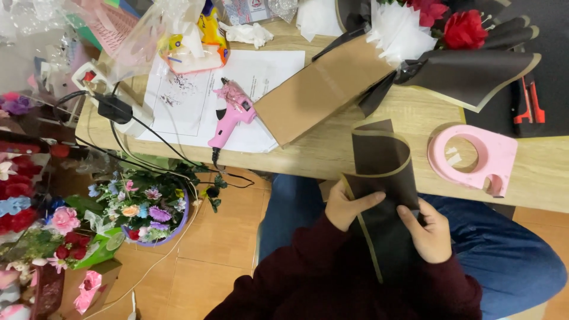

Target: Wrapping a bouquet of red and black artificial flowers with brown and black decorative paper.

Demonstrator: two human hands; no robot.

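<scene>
A black wrapping sheet with a gold edge (379, 160) curls up over my lap, its top bending back over the table edge. My left hand (347, 205) pinches its left side, thumb across the front. My right hand (428, 230) grips the right side a little lower. Both hands hold the same sheet above my blue jeans. On the wooden table (332, 154) beyond lies a bouquet (450, 35) of red and white flowers wrapped in similar black paper and brown card.
A pink glue gun (232, 115) lies on white papers (195, 89) at the table's left, its cord trailing to a power strip (112, 109). A pink tape dispenser (474, 157) sits right of the sheet. A basket of artificial flowers (145, 207) stands on the floor, left.
</scene>
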